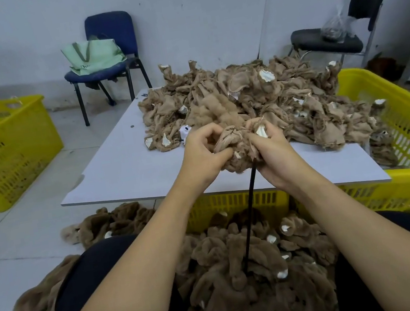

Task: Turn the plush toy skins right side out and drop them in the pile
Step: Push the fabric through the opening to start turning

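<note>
While bunched above the near edge of the white table (pixel 124 168), tan plush skin (pixel 235 147) half inside out, frayed woven backing and cream patch showing, pinched by left hand (pixel 201 156) and right hand (pixel 271 152), black rod (pixel 249 218) poking up into it, furry turned pile (pixel 245 270) below

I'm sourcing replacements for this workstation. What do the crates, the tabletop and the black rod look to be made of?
Yellow crate: looks like moulded plastic, glossy, with slotted walls. Tabletop: a thin, smooth, matt pale board, perhaps laminate; the core is not visible. Black rod: thin, straight and stiff, plastic or metal; I cannot tell which.
</note>
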### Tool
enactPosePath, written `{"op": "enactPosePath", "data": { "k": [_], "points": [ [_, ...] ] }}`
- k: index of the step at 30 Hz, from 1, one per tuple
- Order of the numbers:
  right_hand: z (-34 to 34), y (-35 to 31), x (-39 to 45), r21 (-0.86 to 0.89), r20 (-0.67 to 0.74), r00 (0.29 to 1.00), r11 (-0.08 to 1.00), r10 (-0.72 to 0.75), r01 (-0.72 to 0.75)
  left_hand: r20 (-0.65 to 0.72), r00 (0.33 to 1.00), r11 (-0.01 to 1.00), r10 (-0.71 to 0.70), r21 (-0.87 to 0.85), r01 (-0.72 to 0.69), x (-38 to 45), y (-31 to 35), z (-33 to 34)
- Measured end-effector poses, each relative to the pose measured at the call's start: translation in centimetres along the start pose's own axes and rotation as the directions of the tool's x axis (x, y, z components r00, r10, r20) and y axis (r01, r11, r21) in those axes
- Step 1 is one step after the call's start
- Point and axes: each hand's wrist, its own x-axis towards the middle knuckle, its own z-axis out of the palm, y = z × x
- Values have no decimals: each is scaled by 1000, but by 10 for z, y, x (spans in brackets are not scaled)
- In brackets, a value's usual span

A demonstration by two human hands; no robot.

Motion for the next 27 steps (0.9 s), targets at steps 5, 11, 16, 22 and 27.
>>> {"op": "enactPosePath", "data": {
  "k": [5, 11, 16, 22, 27],
  "points": [
    [2, -1, -4, 80, 24, 997, 994, -72, 69, -217, 976, 997, -6, -81, -12, -4, 0, 12],
    [-1, -2, -5, 76, 40, 996, 994, -84, 80, -408, 913, 992, -27, -122, -26, -11, 7, 28],
    [2, -2, -11, -31, 59, 986, 987, -158, 160, -489, 872, 999, -26, -45, 4, -6, 8, 25],
    [-9, -8, -8, -349, 123, 982, 920, -145, 180, -448, 894, 996, 8, 80, 31, -2, -8, 24],
    [-30, -29, -6, -521, 223, 964, 818, -144, 243, -325, 946, 999, 7, 48, 9, 9, -6, 13]
  ]
}}
